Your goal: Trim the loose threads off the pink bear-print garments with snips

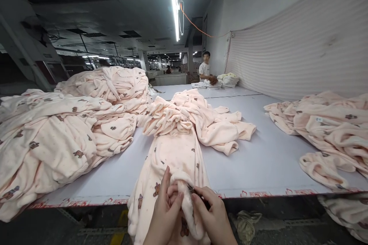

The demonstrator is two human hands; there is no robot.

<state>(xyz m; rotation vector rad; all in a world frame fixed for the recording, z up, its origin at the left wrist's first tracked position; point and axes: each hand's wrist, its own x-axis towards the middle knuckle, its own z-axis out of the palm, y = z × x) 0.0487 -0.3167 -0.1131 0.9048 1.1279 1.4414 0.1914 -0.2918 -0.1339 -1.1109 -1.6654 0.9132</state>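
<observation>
A pale pink fleece garment (pixel 178 153) with brown teddy-bear prints lies over the table's front edge and hangs down towards me. My left hand (pixel 169 203) is closed on a folded, rolled edge of it. At the other side of that fold is my right hand (pixel 209 206), its fingers closed around a small dark tool (pixel 190 188) that looks like thread snips, mostly hidden by the fingers. The tool's tip is against the fleece edge. Beyond my hands, the rest of the garment is bunched up, with sleeve-like parts (pixel 230 134) spread to the right.
A large heap of similar pink fleece (pixel 57 134) covers the table's left side. More pink garments (pixel 339 126) lie at the right, some hanging below the edge. At the far end, a person (pixel 204 68) stands beside stacked folded cloth (pixel 228 80). Striped sheeting (pixel 296 38) lines the right wall.
</observation>
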